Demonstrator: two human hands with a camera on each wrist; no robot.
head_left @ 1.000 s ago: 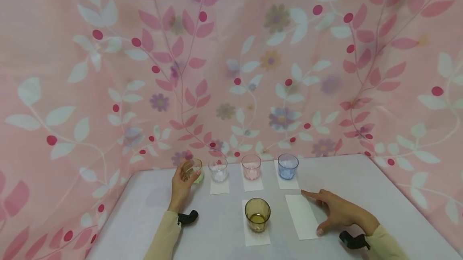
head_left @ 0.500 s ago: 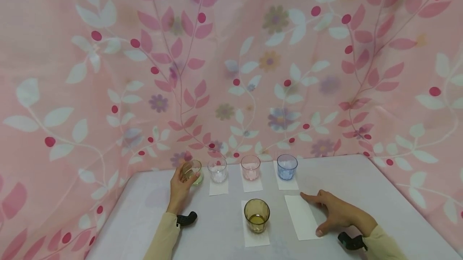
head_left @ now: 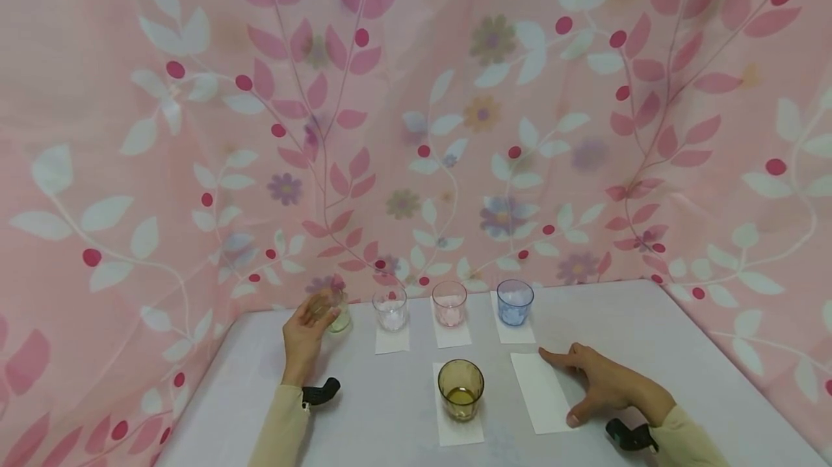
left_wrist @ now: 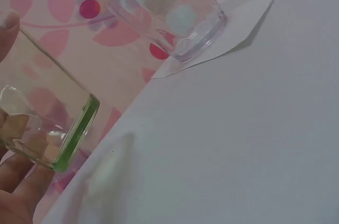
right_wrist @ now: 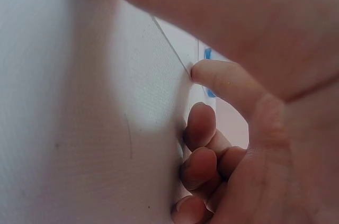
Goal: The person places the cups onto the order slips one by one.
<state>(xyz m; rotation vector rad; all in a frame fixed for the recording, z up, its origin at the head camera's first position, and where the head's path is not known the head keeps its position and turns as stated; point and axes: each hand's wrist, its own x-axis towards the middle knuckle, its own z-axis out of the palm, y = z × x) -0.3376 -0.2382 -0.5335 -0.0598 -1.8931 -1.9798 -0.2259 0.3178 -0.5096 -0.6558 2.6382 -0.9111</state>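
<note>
My left hand [head_left: 304, 333] grips a clear green-tinted drinking glass [head_left: 340, 319] at the back left. In the left wrist view the green glass [left_wrist: 53, 113] is tilted and held above the table, a blurred reflection on the cloth below its thick base. My right hand [head_left: 604, 387] rests at the right beside a bare white paper strip [head_left: 541, 395], index fingertip and thumb at its edge. In the right wrist view the other fingers [right_wrist: 200, 168] are bent against the table surface. An amber glass [head_left: 461, 395] stands on another paper strip in the front middle.
Along the back stand a colourless glass [head_left: 391, 312], a pink glass [head_left: 450, 306] and a blue glass [head_left: 515, 304], each on a white paper strip. Behind them a pink floral curtain [head_left: 416, 128] hangs at the edge of the white table [head_left: 364, 409].
My left hand has moved left with the green glass, away from the colourless glass. The right hand has stayed by the paper strip. The other glasses stand where they were.
</note>
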